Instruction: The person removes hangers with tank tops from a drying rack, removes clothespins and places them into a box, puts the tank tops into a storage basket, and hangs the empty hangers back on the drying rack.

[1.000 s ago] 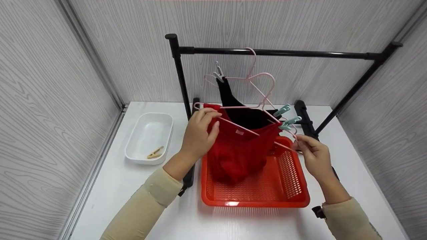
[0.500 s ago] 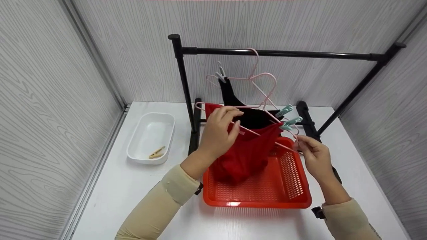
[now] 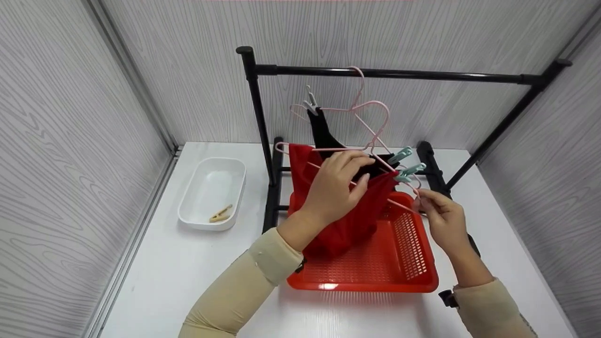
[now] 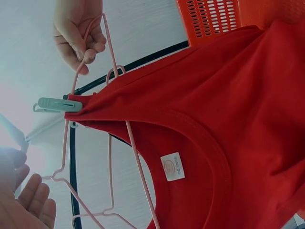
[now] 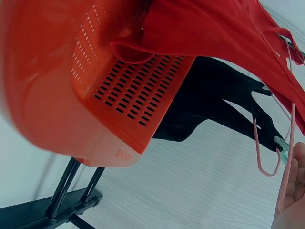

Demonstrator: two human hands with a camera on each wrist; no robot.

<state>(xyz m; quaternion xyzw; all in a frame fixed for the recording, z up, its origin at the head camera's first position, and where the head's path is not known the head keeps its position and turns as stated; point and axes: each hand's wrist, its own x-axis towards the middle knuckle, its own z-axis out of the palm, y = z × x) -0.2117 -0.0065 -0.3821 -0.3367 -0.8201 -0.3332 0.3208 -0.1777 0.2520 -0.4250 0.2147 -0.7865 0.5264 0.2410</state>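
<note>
A red sleeveless top [image 3: 300, 164] hangs on a pink hanger [image 3: 388, 114], its lower part over the red basket [image 3: 361, 286]. One green clothespin [image 3: 410, 172] clamps its right strap to the hanger; the left strap has no pin. My right hand [image 3: 443, 218] pinches the hanger's right end. My left hand [image 3: 333, 185] is in front of the top near the hanger's middle, fingers loosely bent with nothing between them. In the left wrist view a white label [image 4: 172, 166] shows inside the neckline. Behind, a black garment [image 3: 321, 129] hangs from another pink hanger [image 3: 362, 83].
That second hanger hooks over the black rack's rail [image 3: 446, 75]. A grey clothespin [image 3: 311, 104] and a green one [image 3: 401, 155] hold the black garment. At left, a white tray [image 3: 188, 206] holds a yellow clothespin [image 3: 219, 214].
My left hand has let go of the hanger's left end and moved right, across the red top toward the hanger's middle. My right hand keeps its pinch on the right end.
</note>
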